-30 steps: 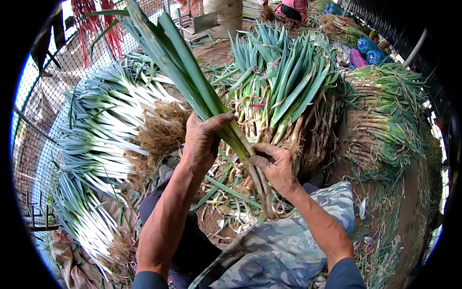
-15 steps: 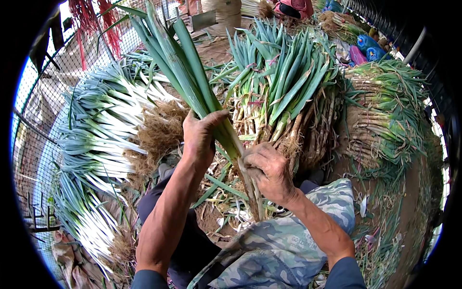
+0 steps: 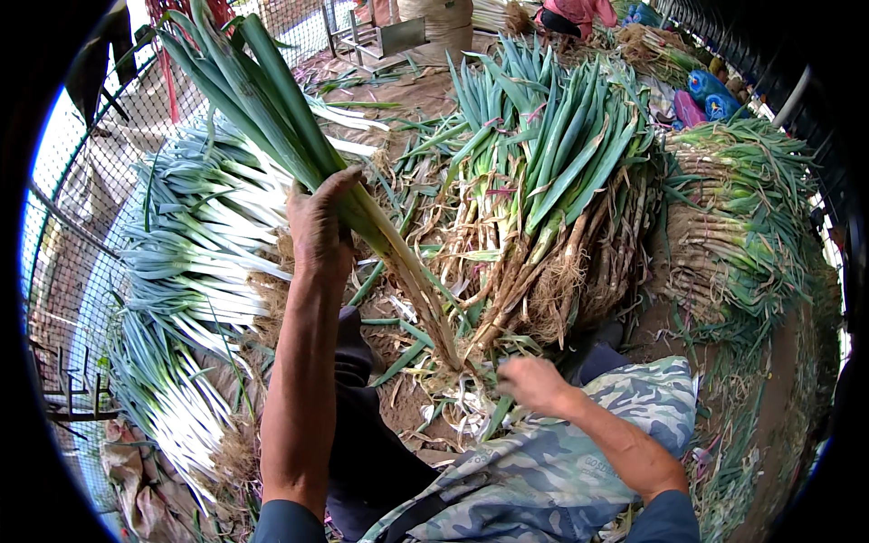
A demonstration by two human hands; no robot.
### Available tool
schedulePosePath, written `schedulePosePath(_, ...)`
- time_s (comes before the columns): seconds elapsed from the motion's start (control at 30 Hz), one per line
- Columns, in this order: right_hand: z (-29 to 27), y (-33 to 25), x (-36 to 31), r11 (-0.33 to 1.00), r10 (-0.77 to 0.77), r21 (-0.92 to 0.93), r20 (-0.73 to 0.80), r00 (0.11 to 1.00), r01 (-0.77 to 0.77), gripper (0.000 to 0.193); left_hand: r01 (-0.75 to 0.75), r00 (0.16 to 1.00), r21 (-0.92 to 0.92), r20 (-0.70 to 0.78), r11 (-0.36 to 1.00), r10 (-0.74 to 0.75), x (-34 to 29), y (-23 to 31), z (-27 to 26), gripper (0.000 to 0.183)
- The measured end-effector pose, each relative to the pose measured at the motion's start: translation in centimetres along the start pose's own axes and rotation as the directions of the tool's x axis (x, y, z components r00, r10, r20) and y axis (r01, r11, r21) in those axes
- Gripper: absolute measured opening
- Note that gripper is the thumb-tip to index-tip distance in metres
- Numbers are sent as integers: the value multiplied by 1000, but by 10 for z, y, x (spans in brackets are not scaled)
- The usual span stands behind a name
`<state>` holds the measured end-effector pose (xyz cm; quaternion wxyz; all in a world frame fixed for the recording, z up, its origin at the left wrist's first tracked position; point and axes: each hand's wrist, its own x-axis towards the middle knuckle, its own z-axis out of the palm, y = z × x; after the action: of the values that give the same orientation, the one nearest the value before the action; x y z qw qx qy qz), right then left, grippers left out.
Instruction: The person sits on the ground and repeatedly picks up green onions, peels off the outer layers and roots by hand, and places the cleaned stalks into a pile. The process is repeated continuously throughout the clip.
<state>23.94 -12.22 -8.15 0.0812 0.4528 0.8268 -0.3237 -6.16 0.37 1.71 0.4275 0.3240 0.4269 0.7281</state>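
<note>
My left hand (image 3: 321, 217) is wrapped round a big green onion (image 3: 403, 253) below its leaves. The onion slants, leaves up to the left, with its brown, soil-coated lower stalk pointing down toward the ground. My right hand (image 3: 536, 385) is a little to the right of the stalk's lower end and apart from it. Its fingers are curled together and slightly blurred; what they hold, if anything, cannot be made out. Peelings and leaf scraps (image 3: 462, 403) lie on the soil between my legs. Camouflage cloth (image 3: 543, 466) covers my lap beneath my right forearm.
White-stalked green onions (image 3: 213, 226) lie in rows at the left, by a mesh fence (image 3: 68, 244). Straight ahead leans a bundle of unpeeled green onions (image 3: 543, 172). More bundles (image 3: 733, 217) are stacked at the right. Farther back stand a sack (image 3: 436, 32) and a metal frame (image 3: 380, 36).
My left hand has shifted left and up with the onion. My right hand has come away from the stalk and dropped lower. The view has turned slightly.
</note>
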Motion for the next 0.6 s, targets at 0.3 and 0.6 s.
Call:
schedulePosePath(0.3,-62,-50,41,968,-139,25,-776,615,251,23,125,990,-84,83,989,-118,-29,-20,38,29)
schedulePosePath(0.6,-71,-53,41,979,-56,73,-801,596,191,15,251,966,-141,107,958,-237,-39,-22,45,27)
